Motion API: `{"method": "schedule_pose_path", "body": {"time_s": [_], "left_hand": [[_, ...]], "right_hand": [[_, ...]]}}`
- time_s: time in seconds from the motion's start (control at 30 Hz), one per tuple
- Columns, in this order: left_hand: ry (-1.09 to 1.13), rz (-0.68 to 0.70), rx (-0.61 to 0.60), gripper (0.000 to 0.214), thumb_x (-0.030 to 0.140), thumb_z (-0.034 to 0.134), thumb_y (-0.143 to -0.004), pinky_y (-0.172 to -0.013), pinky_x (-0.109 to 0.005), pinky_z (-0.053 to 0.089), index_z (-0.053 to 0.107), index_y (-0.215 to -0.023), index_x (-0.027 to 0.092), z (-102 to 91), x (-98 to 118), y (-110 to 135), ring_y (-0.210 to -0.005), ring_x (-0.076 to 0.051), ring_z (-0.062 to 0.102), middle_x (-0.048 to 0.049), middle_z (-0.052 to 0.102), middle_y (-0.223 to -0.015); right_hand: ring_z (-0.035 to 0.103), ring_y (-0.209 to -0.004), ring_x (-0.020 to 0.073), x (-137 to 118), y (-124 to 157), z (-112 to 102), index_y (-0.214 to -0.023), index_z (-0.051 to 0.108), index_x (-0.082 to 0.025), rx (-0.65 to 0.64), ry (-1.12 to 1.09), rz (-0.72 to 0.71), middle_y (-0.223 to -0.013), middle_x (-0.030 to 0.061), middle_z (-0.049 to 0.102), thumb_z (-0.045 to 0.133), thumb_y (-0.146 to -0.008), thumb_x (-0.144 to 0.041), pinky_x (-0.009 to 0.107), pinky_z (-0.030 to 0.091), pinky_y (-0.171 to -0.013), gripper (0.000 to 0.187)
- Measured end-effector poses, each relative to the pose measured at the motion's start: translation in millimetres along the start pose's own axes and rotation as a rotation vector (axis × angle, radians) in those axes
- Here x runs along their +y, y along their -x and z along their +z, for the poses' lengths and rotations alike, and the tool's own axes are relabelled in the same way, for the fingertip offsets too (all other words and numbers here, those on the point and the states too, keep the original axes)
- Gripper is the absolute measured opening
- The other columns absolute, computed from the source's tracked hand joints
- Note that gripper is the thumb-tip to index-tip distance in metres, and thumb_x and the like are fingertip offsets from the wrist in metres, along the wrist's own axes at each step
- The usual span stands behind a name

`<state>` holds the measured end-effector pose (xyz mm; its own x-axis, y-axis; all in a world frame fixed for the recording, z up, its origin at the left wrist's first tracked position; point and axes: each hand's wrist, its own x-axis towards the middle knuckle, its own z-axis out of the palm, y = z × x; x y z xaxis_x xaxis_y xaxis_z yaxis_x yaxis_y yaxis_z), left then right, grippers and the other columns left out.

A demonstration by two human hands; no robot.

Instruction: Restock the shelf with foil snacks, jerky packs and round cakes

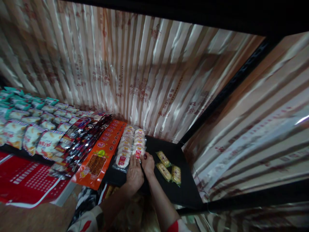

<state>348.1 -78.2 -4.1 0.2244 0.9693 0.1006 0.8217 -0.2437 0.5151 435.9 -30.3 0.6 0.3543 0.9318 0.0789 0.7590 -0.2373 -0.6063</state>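
Two rows of clear-wrapped white snack packets (pixel 131 143) with red labels lie on a black shelf (pixel 185 190). My left hand (pixel 134 174) rests flat at the near end of the rows, fingers stretched onto the packets. My right hand (pixel 147 163) is beside it, fingers curled and pinching the nearest packet of the right row. Three small yellow snack packets (pixel 169 168) lie just right of my right hand.
Left of the rows are a long orange packet (pixel 101 154), dark glossy packets (pixel 82 141), and several rows of white, yellow and teal snack bags (pixel 31 125). A red printed box (pixel 26 183) sits at lower left. Striped satin cloth (pixel 145 71) lines the back and right walls.
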Motion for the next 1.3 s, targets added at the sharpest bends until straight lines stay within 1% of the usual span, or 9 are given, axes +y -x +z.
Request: {"method": "schedule_pose_path", "body": {"time_s": [0.27, 0.4, 0.5, 0.63, 0.8, 0.9, 1.03, 1.17, 1.3], "left_hand": [[-0.059, -0.037, 0.027, 0.065, 0.015, 0.045, -0.071, -0.108, -0.049, 0.026, 0.037, -0.132, -0.005, 2.6, 1, -1, -0.134, -0.037, 0.023, -0.0257, 0.031, -0.143], [-0.069, 0.010, 0.034, 0.062, 0.013, 0.045, -0.072, -0.108, -0.049, 0.025, 0.037, -0.132, -0.003, 1.4, -1, 1, -0.134, -0.036, 0.024, -0.0255, 0.033, -0.141], [-0.035, 0.083, 0.087, 0.054, 0.011, 0.040, -0.078, -0.105, -0.049, 0.030, 0.040, -0.130, 0.001, -1.2, -3, 10, -0.131, -0.032, 0.029, -0.0229, 0.040, -0.137], [0.072, 0.274, 0.121, 0.036, 0.014, 0.033, -0.085, -0.096, -0.039, 0.042, 0.053, -0.114, 0.007, 0.4, -12, 48, -0.111, -0.024, 0.048, -0.0169, 0.057, -0.114], [0.085, 0.549, -0.152, 0.019, 0.020, 0.046, -0.084, -0.088, -0.035, 0.046, 0.057, -0.098, 0.015, 16.9, -32, 117, -0.094, -0.020, 0.053, -0.0080, 0.061, -0.099], [0.008, 0.504, -0.256, 0.023, 0.018, 0.045, -0.083, -0.095, -0.038, 0.041, 0.056, -0.104, 0.015, 30.4, -40, 139, -0.107, -0.023, 0.051, -0.0103, 0.059, -0.109], [-0.067, 0.411, -0.241, 0.044, 0.016, 0.039, -0.084, -0.108, -0.045, 0.025, 0.044, -0.127, 0.009, 49.6, -40, 134, -0.132, -0.027, 0.030, -0.0170, 0.042, -0.137], [-0.091, 0.283, -0.384, 0.050, 0.018, 0.039, -0.084, -0.109, -0.044, 0.023, 0.038, -0.134, 0.008, 62.6, -24, 116, -0.136, -0.029, 0.023, -0.0178, 0.032, -0.144], [-0.054, 0.155, -0.436, 0.054, 0.019, 0.038, -0.084, -0.109, -0.043, 0.022, 0.033, -0.137, 0.007, 61.1, -5, 101, -0.133, -0.030, 0.027, -0.0177, 0.032, -0.144]], "right_hand": [[0.063, -0.073, 0.0188, 1, -5, 2, -0.094, 0.068, -0.013, 0.029, -0.052, -0.012, -0.082, 0.0099, 0.067, 0.056, -0.076, -0.025, 0.025, 0.046, -0.067, 0.025], [0.063, -0.082, 0.0183, 2, 6, 3, -0.109, 0.061, -0.009, 0.044, -0.113, -0.005, -0.100, 0.0147, 0.065, 0.051, -0.078, -0.023, 0.025, 0.048, -0.073, 0.036], [0.062, -0.088, 0.0190, 7, 32, 0, -0.115, 0.056, -0.008, 0.110, -0.249, -0.056, -0.110, 0.0178, 0.060, 0.045, -0.080, -0.025, 0.028, 0.049, -0.077, 0.041], [0.061, -0.095, 0.0195, 26, 85, -9, -0.106, 0.061, -0.013, 0.149, -0.374, -0.206, -0.104, 0.0133, 0.064, 0.038, -0.085, -0.029, 0.033, 0.047, -0.086, 0.034], [0.064, -0.083, 0.0166, 77, 151, -22, -0.097, 0.065, -0.019, -0.023, -0.280, -0.291, -0.091, 0.0075, 0.069, 0.035, -0.089, -0.028, 0.028, 0.050, -0.078, 0.032], [0.061, -0.095, 0.0199, 112, 171, -27, -0.098, 0.066, -0.021, -0.024, -0.010, -0.338, -0.096, 0.0074, 0.069, 0.037, -0.086, -0.023, 0.033, 0.045, -0.089, 0.032], [0.052, -0.110, 0.0267, 140, 173, -28, -0.111, 0.062, -0.011, 0.035, 0.314, -0.230, -0.116, 0.0155, 0.060, 0.038, -0.083, -0.022, 0.040, 0.038, -0.097, 0.038], [0.047, -0.118, 0.0286, 141, 157, -24, -0.124, 0.051, -0.003, -0.045, 0.465, -0.090, -0.125, 0.0204, 0.054, 0.037, -0.083, -0.018, 0.040, 0.032, -0.101, 0.046], [0.048, -0.118, 0.0297, 134, 140, -20, -0.119, 0.056, -0.004, -0.152, 0.450, -0.034, -0.123, 0.0194, 0.057, 0.036, -0.087, -0.026, 0.039, 0.030, -0.100, 0.044]]}}
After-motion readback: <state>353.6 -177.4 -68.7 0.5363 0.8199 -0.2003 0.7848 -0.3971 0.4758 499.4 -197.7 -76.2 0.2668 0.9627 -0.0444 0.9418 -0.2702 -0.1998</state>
